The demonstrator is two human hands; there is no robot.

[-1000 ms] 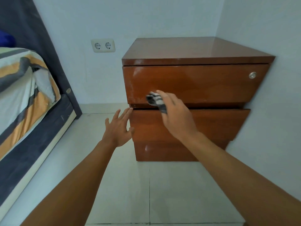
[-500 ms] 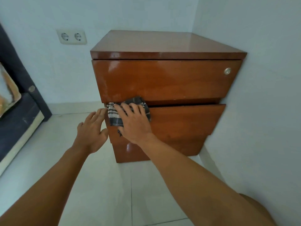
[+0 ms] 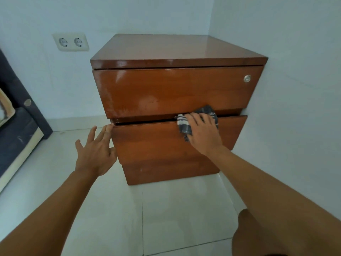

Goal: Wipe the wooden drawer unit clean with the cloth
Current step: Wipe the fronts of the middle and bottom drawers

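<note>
my right hand (image 3: 203,133) lies flat on the checked cloth (image 3: 184,124), fingers spread over it and pressing it against the upper edge of the middle drawer (image 3: 156,143), toward its right end; the grip here is a palm hold on the cloth, not a pinch. part of the cloth bunches out above my fingers, up into the dark gap under the top drawer (image 3: 175,91), and a strip of it shows to the left of my knuckles. my left hand (image 3: 96,150) is wide and holds nothing; its fingertips touch the left corner of the same middle drawer, thumb beside the drawer's left side. the wooden drawer unit (image 3: 171,50) stands on the tiled floor (image 3: 110,209) in the room's corner, its right side close to the wall. a double wall socket (image 3: 71,42) sits on the wall to the left of the unit.
</note>
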